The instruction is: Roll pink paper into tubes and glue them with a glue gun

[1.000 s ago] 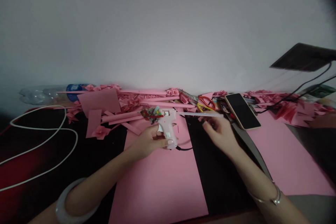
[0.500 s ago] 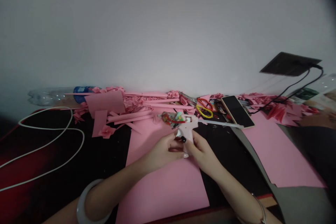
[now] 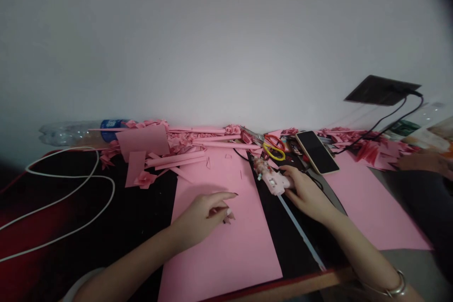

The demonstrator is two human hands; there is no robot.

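Observation:
In my right hand (image 3: 307,194) is a white hot glue gun (image 3: 275,182), gripped by its handle over the black tabletop. Its front end is wrapped in something colourful and points towards the wall, and a long translucent glue stick (image 3: 300,232) sticks out of its back towards the table's near edge. My left hand (image 3: 207,219) is over a large pink paper sheet (image 3: 226,259), holding nothing, index finger stretched out and the other fingers loosely curled. Small drawn marks show near the sheet's far end.
Rolled pink paper sticks (image 3: 177,159) and paper flowers (image 3: 144,179) lie along the wall with scissors (image 3: 274,151) and a phone (image 3: 317,152). A white cable (image 3: 106,177) loops at left, a plastic bottle (image 3: 71,133) behind it. Another person's sleeve (image 3: 417,193) is at right.
Both hands were together on the glue gun. The left has let go and moved left; the right has carried the gun rightwards and turned it, so its glue stick points towards me.

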